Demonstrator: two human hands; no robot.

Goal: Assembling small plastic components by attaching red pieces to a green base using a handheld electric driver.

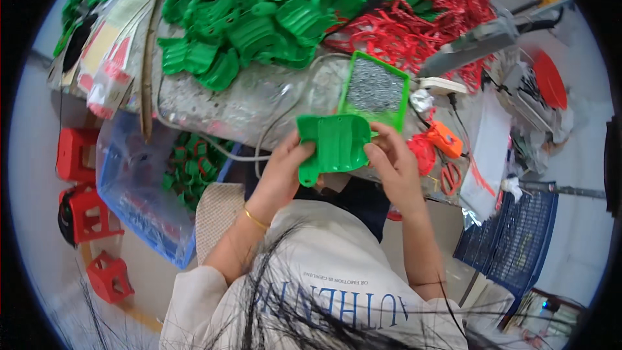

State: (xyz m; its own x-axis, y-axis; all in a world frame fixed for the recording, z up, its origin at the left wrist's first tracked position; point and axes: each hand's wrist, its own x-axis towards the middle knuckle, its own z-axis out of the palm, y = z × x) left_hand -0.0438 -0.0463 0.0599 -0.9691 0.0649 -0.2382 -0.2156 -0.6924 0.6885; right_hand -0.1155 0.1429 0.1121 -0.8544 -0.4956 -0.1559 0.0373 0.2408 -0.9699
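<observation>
Bright, even light; faint glare on clear plastic [259,100] left of green tray [390,118]; edges bent, corners black; slightly soft throughout.

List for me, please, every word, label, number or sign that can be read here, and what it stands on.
White shirt: large blue lettering, upside down and partly covered; wording not copied.
Same shirt: one small line above it, likewise not copied.
Papers at upper left: any print is too blurred to read.
Held green plastic piece: no lettering can be made out.
</observation>
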